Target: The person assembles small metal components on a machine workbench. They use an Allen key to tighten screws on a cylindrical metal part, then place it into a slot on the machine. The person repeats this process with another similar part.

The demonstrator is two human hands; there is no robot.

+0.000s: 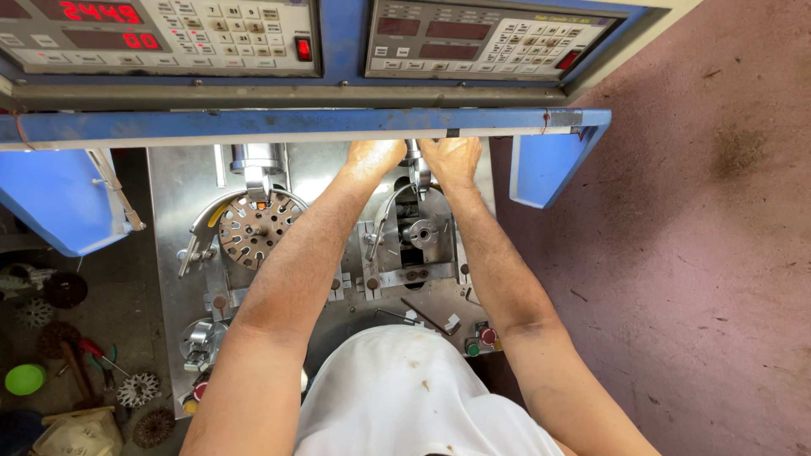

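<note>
Both my arms reach forward over a steel winding machine [182, 186]. My left hand [374, 156] and my right hand [453, 157] meet at the back of the right-hand station, partly tucked under the blue panel edge [296, 124]. They close around a metal spindle part [413, 160]; the fingers are hidden, so the exact grip is unclear. Just below the hands sits a round steel chuck [420, 233] with a curved metal guide [384, 211]. On the left station a slotted round stator core [253, 228] is mounted.
Two control panels [473, 38] with keypads and red displays stand above. Blue side guards [59, 198] hang left and right. Green and red buttons [480, 341] sit near my right forearm. Loose stator cores [138, 389], pliers [100, 355] and a green cup [25, 378] lie at lower left.
</note>
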